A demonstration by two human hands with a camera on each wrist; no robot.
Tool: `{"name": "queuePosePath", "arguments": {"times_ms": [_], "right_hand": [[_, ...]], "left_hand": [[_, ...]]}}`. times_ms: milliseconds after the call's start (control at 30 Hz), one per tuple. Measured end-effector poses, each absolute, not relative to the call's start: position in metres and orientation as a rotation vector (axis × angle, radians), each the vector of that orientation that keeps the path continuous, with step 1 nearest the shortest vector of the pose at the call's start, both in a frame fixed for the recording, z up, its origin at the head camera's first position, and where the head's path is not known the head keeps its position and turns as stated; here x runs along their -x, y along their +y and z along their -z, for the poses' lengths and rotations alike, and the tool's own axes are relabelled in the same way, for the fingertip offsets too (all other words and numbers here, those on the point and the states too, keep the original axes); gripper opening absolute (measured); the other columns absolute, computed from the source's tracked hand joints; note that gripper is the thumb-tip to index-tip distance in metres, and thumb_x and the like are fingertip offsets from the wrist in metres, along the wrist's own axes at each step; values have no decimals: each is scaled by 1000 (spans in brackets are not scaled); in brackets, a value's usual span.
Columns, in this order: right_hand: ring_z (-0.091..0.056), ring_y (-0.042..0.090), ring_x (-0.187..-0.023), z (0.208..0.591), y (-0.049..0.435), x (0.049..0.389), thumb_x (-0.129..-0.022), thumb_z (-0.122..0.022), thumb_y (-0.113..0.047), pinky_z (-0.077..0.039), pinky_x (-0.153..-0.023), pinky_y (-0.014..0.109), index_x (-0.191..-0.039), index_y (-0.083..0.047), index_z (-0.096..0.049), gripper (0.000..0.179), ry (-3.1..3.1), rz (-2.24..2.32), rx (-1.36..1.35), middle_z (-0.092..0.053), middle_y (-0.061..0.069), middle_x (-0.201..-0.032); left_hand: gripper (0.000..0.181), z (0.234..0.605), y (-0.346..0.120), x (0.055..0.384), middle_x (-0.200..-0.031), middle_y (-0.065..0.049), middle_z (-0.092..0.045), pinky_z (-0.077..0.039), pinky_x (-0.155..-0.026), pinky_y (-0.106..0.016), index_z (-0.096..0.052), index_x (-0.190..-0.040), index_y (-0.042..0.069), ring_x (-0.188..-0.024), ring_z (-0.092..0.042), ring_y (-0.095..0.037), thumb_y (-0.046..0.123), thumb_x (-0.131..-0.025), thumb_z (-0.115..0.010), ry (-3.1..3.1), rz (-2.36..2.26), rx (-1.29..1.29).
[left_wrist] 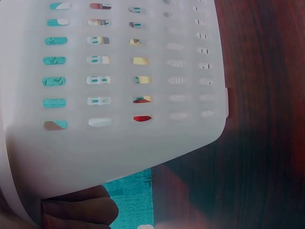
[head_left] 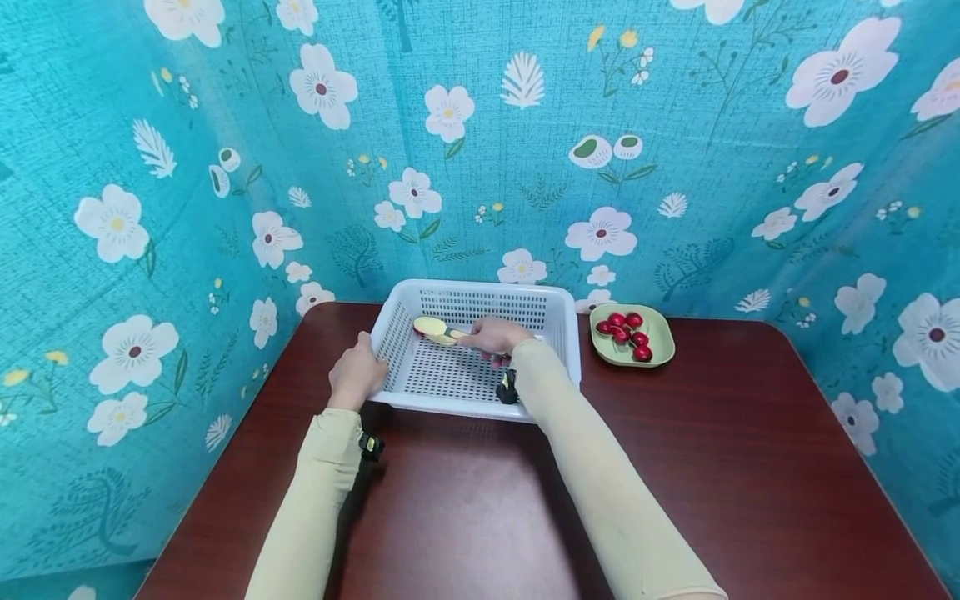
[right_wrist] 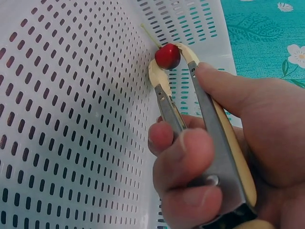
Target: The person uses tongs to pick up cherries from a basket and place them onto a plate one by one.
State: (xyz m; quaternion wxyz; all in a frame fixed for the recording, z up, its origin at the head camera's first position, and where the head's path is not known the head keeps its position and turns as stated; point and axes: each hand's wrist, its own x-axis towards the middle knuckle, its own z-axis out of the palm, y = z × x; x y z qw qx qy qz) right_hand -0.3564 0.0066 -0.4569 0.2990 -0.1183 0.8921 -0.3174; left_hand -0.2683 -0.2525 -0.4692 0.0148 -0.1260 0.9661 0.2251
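In the head view, a white perforated plastic basket (head_left: 450, 403) stands at the back of the table. My left hand (head_left: 356, 372) grips its left rim; the left wrist view shows curled fingers (left_wrist: 81, 210) beneath the rim. Reaching into the basket, my right hand (head_left: 497, 336) holds a pair of tongs (right_wrist: 209, 129) with metal arms and cream scoop-shaped tips. Between those tips sits one red cherry (right_wrist: 167, 56) with a green stem, near the basket's left end. Seen through the slots in the left wrist view, the cherry (left_wrist: 142, 119) is partly hidden by the wall.
Right of the basket, a pale green dish (head_left: 663, 343) holds several red cherries (head_left: 621, 334). The dark reddish-brown table (head_left: 465, 508) reaches toward me. A blue flowered cloth (head_left: 480, 167) hangs behind the table and along its sides.
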Motion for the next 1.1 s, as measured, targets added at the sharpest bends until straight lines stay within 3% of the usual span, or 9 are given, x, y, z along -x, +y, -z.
{"name": "queuePosePath", "arguments": {"times_ms": [133, 267, 367, 500, 700, 933, 1100], "right_hand": [[-54, 15, -54, 455, 9, 359, -103, -60, -46, -44, -50, 28, -132, -10, -67, 47, 2404, 831, 305, -67, 16, -95], [-51, 15, -52, 450, 13, 358, -102, -61, -47, -43, -50, 29, -129, -10, -69, 46, 2451, 795, 304, -62, 11, -83], [-46, 15, -48, 445, 17, 355, -102, -61, -46, -41, -47, 29, -119, -10, -73, 42, 2481, 779, 317, -55, 7, -73], [-44, 14, -47, 439, 25, 352, -101, -62, -46, -41, -47, 29, -109, -12, -72, 37, 2482, 814, 322, -56, 8, -75], [-47, 14, -46, 430, 43, 345, -102, -61, -48, -41, -46, 29, -125, -14, -67, 42, 2501, 831, 344, -63, 12, -85], [-48, 17, -45, 409, 64, 331, -104, -57, -48, -45, -49, 35, -127, -15, -65, 41, 2502, 861, 402, -66, 17, -91], [-47, 16, -44, 396, 75, 321, -104, -57, -50, -42, -47, 33, -132, -16, -61, 44, 2518, 889, 417, -64, 13, -85]], "left_hand": [[50, 469, -250, 270, -107, -26, -66, -53, -73, -52, -40, -138, -1, -86, -69, -37, 20, -98, -59, 3015, -712, 375], [50, 468, -249, 269, -108, -26, -66, -54, -73, -52, -40, -139, -2, -86, -69, -37, 20, -98, -58, 3012, -726, 363], [48, 469, -251, 269, -107, -25, -66, -54, -73, -52, -40, -137, -1, -86, -69, -37, 20, -98, -58, 3013, -730, 368], [47, 471, -251, 268, -103, -24, -66, -52, -71, -51, -42, -136, -1, -83, -68, -36, 19, -96, -57, 3018, -718, 369], [46, 474, -249, 268, -99, -23, -66, -51, -69, -50, -42, -135, -1, -81, -67, -35, 18, -96, -56, 3016, -720, 349], [47, 475, -252, 268, -104, -25, -66, -52, -70, -51, -42, -135, -1, -83, -68, -37, 19, -95, -58, 3025, -717, 354], [46, 472, -254, 268, -104, -26, -66, -53, -69, -52, -42, -134, -3, -83, -68, -38, 18, -97, -57, 3029, -700, 356]]}}
